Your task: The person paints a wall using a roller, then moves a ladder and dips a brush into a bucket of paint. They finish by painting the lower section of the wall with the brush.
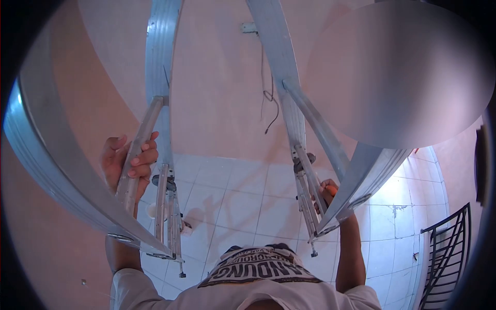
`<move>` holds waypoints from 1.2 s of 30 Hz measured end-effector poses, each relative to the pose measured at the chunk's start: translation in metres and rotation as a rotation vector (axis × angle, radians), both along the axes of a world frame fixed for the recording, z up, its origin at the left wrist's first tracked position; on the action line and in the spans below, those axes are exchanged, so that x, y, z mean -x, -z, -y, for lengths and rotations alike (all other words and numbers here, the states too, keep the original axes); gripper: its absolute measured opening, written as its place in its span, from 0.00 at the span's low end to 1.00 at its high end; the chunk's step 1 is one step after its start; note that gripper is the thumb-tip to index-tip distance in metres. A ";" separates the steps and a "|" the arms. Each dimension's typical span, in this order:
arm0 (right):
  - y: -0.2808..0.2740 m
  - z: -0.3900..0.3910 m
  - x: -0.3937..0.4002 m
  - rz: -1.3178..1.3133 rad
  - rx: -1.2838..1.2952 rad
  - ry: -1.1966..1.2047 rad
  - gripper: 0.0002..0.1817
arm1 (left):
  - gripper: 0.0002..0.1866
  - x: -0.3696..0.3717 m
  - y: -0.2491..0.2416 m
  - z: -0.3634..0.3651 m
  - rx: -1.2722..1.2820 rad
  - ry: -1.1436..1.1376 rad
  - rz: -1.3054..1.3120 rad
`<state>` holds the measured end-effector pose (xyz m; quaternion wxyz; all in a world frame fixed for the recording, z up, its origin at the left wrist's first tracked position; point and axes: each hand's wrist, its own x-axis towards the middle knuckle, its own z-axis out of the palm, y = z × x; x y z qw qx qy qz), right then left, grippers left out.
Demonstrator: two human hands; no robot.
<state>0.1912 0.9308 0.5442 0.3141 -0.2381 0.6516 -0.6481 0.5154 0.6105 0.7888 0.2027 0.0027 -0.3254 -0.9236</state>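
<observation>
A metal ladder frame [159, 62] rises in front of me, with long rails on the left and on the right [279, 57]. On the left side my left hand [129, 163] has its fingers wrapped round a slanting metal brace [138, 150]. My right hand [328, 191] is closed at the right side, beside the lower hinge bars [310, 181]; the rail partly hides it, and what it grips cannot be made out. Hinge fittings hang at the lower ends of both sides.
A pink wall [217, 103] with a wall box [249, 28] and dangling cable [268, 95] stands ahead. White floor tiles [237, 206] lie below. A black metal railing [447, 258] is at the lower right. A blurred round patch covers the upper right.
</observation>
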 end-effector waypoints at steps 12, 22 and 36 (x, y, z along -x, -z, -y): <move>0.027 -0.075 -0.007 0.080 0.051 0.114 0.12 | 0.26 -0.014 0.007 0.014 0.254 0.121 0.167; 0.010 -0.092 -0.082 0.008 0.041 0.204 0.10 | 0.12 -0.008 0.048 0.028 0.515 -0.290 0.415; -0.002 -0.055 -0.095 -0.021 0.058 0.338 0.11 | 0.15 0.006 0.008 0.083 0.380 -0.061 0.286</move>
